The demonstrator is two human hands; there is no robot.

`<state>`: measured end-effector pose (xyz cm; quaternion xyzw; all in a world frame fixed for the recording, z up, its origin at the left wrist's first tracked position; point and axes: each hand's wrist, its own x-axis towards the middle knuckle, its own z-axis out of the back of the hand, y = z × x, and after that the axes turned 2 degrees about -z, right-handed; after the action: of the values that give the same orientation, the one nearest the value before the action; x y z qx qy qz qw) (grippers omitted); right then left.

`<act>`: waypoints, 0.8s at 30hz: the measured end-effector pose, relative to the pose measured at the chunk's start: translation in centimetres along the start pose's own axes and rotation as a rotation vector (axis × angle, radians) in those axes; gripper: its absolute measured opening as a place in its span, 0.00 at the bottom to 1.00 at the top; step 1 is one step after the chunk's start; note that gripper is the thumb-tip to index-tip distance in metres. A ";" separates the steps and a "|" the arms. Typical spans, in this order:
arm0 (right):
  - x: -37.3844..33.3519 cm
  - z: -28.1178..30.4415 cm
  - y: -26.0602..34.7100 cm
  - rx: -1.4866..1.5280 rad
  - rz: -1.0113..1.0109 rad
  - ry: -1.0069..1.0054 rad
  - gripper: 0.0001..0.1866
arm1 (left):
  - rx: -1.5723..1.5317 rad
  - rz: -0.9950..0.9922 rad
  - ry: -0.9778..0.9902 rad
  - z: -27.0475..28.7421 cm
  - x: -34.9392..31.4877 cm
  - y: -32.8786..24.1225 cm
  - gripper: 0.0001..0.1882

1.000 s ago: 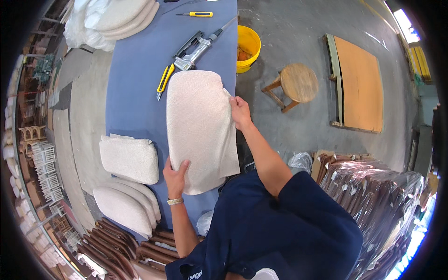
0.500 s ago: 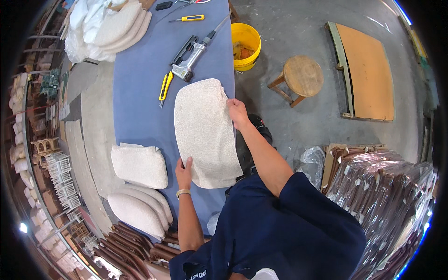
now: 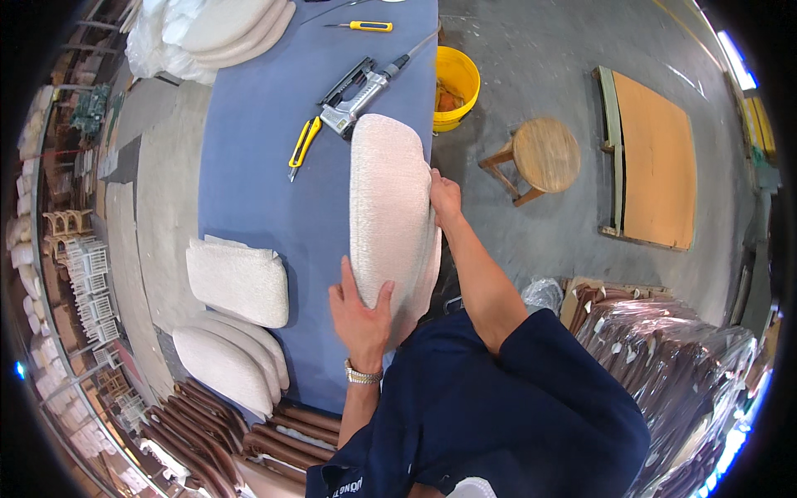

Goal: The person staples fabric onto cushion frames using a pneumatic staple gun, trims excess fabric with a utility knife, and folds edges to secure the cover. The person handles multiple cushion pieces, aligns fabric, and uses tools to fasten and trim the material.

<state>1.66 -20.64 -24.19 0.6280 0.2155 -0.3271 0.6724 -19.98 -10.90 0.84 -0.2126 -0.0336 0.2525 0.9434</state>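
A cream fabric-covered seat cushion (image 3: 386, 207) stands tilted over the right edge of the blue table, loose cloth hanging along its right side. My right hand (image 3: 446, 197) is closed on that right edge, its fingertips partly hidden. At the near left edge, my left hand (image 3: 364, 319) grips the cushion, thumb on the top face and fingers along the side. Just beyond the cushion's far end lies a grey air staple gun (image 3: 353, 104) with its hose. Beside it is a yellow utility knife (image 3: 304, 148), blade showing.
On the blue table (image 3: 257, 158) lie a folded cream cushion (image 3: 238, 282), stacked cushions (image 3: 224, 365) and a yellow-handled screwdriver (image 3: 371, 26). More cushions (image 3: 241, 33) sit far left. A yellow bucket (image 3: 471, 91), wooden stool (image 3: 545, 155) and plastic-wrapped brown stack (image 3: 664, 373) stand at right.
The cushion has tilted up and shifted right, looking narrower. My left hand has moved right and spread its thumb over the top face; my right hand keeps its hold. The whole view has shifted slightly.
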 end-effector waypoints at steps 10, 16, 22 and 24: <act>-3.0 0.5 1.7 -0.559 0.302 -0.207 0.29 | -0.080 -0.039 0.175 -1.2 2.8 -0.5 0.50; -2.6 0.4 1.5 -0.599 0.337 -0.244 0.28 | -0.285 -0.105 0.358 -2.4 14.5 -4.0 0.50; -3.4 0.7 1.4 -0.644 0.341 -0.260 0.28 | -0.409 -0.016 0.478 -5.5 25.1 -7.7 0.51; -3.3 1.0 1.7 -0.625 0.348 -0.260 0.29 | -0.489 -0.073 0.338 -5.9 22.6 -6.9 0.51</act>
<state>0.42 -21.11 -20.55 0.3730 0.1079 -0.2037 0.8988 3.84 -7.47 -2.62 -0.4712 0.0564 0.1638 0.8648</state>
